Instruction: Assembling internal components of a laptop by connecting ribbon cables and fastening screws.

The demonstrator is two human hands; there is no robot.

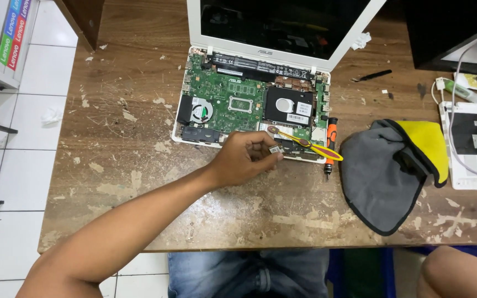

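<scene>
Scarred brown wooden tabletop (139, 116) lies under your work. Your left hand (244, 160) pinches a small pale rectangular chip (275, 149) between fingertips, at the front edge of the opened white laptop base with its green circuit board (233, 102). Just beside it rest yellow plastic tweezers (305, 143) and an orange-handled screwdriver (330, 144); a grey-and-yellow cloth (387, 171) sits further right. Your right hand is out of view.

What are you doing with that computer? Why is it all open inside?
A person sits at a worn wooden table with a white laptop whose cover is off, so the green circuit board, fan and drive show. Their left hand reaches to the laptop's front edge and pinches a small part. Yellow tweezers and an orange-handled screwdriver lie beside it, with a grey and yellow cloth nearby. The right hand is out of view.
</scene>
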